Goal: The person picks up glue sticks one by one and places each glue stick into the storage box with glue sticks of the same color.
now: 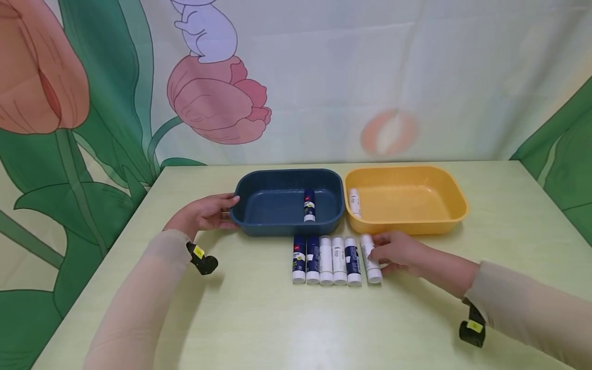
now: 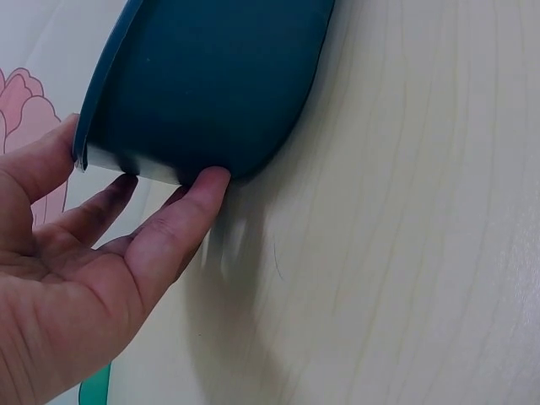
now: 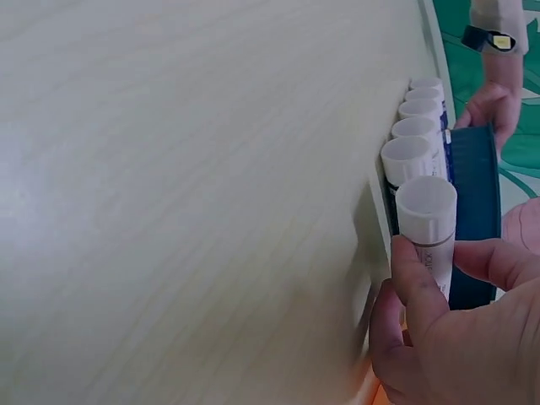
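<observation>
My right hand [image 1: 400, 253] pinches a white glue stick [image 1: 371, 259] between thumb and fingers, at the right end of a row of glue sticks. In the right wrist view that glue stick [image 3: 428, 221] shows its pale end toward the camera. Beside it lie dark blue glue sticks [image 1: 299, 261] and white glue sticks [image 1: 326, 262]. My left hand [image 1: 210, 211] holds the left end of the blue tray [image 1: 273, 229], thumb at the rim. The left wrist view shows the fingers [image 2: 181, 215] against the tray's outer wall. Inside the tray is a blue glue stick [image 1: 309, 205].
A yellow tray [image 1: 411, 227] stands against the blue one's right side, with one white glue stick [image 1: 354, 202] at its left inside wall. Both trays sit near the far edge of the pale table [image 1: 259, 318]. A printed cloth [image 1: 314, 92] hangs behind.
</observation>
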Demonstrator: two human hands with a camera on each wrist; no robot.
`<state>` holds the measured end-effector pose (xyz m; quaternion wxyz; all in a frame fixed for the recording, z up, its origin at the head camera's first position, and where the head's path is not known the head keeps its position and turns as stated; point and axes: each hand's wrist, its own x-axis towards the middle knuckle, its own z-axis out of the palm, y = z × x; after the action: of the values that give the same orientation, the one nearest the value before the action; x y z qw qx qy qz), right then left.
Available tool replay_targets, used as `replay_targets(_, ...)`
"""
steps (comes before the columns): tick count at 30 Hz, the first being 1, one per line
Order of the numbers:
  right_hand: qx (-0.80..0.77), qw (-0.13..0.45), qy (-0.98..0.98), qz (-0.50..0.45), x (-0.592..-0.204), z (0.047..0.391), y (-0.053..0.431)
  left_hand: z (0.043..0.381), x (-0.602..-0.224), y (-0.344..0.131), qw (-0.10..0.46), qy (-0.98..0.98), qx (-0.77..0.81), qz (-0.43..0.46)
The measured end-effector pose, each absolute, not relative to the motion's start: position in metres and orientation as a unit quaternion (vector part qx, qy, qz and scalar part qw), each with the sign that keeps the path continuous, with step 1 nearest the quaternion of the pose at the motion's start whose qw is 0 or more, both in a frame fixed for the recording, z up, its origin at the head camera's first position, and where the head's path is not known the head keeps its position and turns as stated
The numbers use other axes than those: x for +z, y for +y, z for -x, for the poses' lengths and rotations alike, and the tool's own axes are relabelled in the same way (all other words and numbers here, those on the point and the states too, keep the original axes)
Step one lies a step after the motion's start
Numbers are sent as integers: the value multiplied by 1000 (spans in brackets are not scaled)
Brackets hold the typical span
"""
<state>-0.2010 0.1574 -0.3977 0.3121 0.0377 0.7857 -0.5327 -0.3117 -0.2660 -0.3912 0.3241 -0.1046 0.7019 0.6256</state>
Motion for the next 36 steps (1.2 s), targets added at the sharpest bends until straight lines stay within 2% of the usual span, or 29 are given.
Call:
replay_targets(13, -556, 330, 763, -6, -379, 189, 177, 310, -389, -267, 330, 694, 633, 102)
replay_targets(23, -560, 323, 763, 8, -339, 187, 186, 310, -391, -267, 326, 693, 635, 101)
replay_targets(36, -542, 319, 777, 10, -287, 205, 192, 311, -391, -265, 320, 688, 640, 120)
